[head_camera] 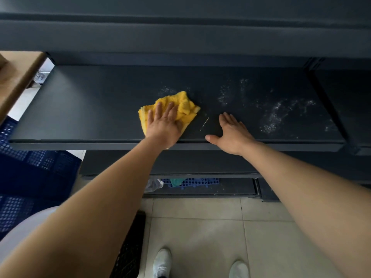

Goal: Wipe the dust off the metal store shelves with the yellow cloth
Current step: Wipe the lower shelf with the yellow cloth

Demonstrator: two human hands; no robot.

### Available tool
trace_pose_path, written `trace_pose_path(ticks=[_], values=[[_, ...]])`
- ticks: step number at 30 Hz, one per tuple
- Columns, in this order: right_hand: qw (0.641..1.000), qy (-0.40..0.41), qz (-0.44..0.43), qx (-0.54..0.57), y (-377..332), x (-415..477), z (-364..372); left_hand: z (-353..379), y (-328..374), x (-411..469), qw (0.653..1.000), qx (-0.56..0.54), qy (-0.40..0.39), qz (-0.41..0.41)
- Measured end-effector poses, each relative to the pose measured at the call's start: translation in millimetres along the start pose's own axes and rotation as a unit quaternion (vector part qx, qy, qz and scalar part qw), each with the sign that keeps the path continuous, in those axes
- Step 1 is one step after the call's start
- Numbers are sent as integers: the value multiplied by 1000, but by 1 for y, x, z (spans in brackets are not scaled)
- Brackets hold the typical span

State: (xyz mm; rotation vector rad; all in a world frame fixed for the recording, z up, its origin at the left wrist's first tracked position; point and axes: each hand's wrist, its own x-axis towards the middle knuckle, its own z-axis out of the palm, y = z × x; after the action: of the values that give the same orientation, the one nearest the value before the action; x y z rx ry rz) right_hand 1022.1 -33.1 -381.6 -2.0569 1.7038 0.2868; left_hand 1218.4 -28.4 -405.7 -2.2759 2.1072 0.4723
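At the far left, a wooden board slants past the end of the dark metal shelf, and blue plastic crates stand below it. The left part of the shelf looks clean. Near the middle lies the yellow cloth, bunched up on the shelf top. The left hand presses down on it with straight, spread fingers, not curled round it. Just right of the cloth is a thin pale streak. Next comes the right hand, flat on the bare shelf with its fingers released and its thumb stretched along the front edge, holding nothing. Further right, white dust speckles the shelf in patches. Below are a tiled floor and white shoes.
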Motion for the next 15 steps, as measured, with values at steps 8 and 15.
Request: trace_pose_path(ticks=[8,15], values=[[999,43,-15,-11,-6,22,-25,-15,-41,37,978,-42,27,-205],[998,22,10,57,12,21,-22,-24,-13,90,982,-42,1,-183]])
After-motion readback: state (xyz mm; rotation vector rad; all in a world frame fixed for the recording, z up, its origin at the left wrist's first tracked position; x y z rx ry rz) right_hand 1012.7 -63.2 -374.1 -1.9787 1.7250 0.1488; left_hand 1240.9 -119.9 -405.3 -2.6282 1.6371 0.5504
